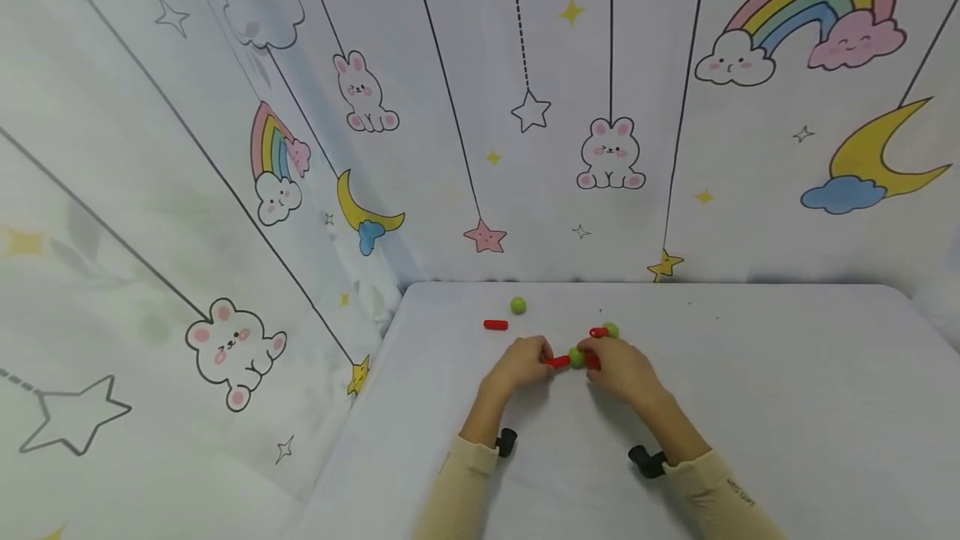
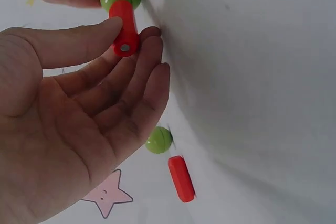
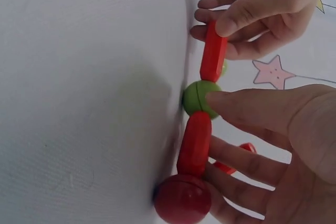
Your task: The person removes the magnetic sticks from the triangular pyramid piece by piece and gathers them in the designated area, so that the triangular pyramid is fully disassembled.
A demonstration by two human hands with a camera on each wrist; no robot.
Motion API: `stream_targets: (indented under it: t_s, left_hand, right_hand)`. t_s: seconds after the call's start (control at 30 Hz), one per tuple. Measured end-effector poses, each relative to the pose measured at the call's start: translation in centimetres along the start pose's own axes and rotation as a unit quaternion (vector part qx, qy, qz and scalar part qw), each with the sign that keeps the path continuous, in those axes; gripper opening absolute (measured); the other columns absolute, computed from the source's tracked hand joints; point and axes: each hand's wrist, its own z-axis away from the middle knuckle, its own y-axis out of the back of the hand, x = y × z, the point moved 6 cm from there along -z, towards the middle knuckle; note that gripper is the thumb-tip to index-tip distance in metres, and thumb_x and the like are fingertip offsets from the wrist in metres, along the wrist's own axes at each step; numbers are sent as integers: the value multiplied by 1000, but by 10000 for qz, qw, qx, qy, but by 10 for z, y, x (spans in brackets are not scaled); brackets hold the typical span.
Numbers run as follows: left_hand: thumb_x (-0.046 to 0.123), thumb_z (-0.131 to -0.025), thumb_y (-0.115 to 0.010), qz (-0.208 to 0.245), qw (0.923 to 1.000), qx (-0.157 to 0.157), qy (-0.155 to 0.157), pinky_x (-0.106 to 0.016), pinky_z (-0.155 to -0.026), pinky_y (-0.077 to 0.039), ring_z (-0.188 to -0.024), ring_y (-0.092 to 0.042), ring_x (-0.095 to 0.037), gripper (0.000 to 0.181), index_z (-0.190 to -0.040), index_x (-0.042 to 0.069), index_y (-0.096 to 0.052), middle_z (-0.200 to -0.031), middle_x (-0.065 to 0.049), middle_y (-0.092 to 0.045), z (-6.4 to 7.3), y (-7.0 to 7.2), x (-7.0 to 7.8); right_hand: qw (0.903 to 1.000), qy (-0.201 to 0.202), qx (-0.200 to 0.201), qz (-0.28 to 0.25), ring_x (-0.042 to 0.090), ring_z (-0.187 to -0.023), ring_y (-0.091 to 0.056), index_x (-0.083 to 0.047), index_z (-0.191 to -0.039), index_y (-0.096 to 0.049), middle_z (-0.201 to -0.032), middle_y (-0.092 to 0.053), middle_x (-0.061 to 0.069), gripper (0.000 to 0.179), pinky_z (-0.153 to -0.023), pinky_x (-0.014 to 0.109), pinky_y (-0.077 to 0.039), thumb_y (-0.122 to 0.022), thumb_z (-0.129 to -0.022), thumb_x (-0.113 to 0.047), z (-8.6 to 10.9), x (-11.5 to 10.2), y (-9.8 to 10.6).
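Observation:
My left hand [image 1: 522,362] pinches a red bar [image 2: 125,27] between thumb and fingers; a small grey metal disc shows on the bar's near end. Its other end meets a green ball [image 3: 199,99]. My right hand [image 3: 278,145] holds that ball, thumb pressed on it and fingers behind. Beyond the ball the row continues with a second red bar [image 3: 194,142] and a dark red ball [image 3: 182,200], which the right hand mostly hides in the head view.
Behind the right hand lie another red bar [image 1: 597,332] and a green ball [image 1: 611,329]. Farther left on the white table [image 1: 787,407] are a loose red bar [image 1: 496,325] and a green ball [image 1: 518,305]. A patterned curtain [image 1: 450,107] hangs behind the table's far edge.

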Motion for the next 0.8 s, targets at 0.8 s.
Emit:
stream_targets:
  t_s: [0.8]
  left_hand:
    - [19, -87, -84, -404, 9979, -48, -500, -23, -66, -46, -70, -56, -6, 17, -98, 14, -72, -77, 9, -63, 0, -11, 11]
  right_hand:
    - [9983, 160, 418, 362, 28, -85, -70, -12, -113, -76, -99, -75, 9, 32, -72, 50, -58, -87, -84, -17, 1, -6, -12]
